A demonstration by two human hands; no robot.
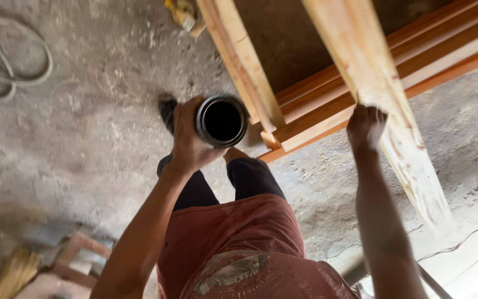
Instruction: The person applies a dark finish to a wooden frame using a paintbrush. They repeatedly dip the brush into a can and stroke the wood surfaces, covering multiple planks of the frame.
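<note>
The left hand (pixel 190 135) was closed around a dark round metal can (pixel 222 120), its open mouth facing the camera and its long axis running away toward the floor. The right hand (pixel 365 127) gripped a long pale wooden plank (pixel 380 94), which ran diagonally past stacked orange-brown wooden frames (pixel 360 83).

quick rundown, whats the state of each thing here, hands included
left hand: closed around the metal can
metal can: held off the floor, open mouth facing the camera, inside dark
right hand: gripping the pale plank
pale plank: held, slanting over the frame
wooden frame: lying on the concrete floor
hose: looped on the floor
</note>
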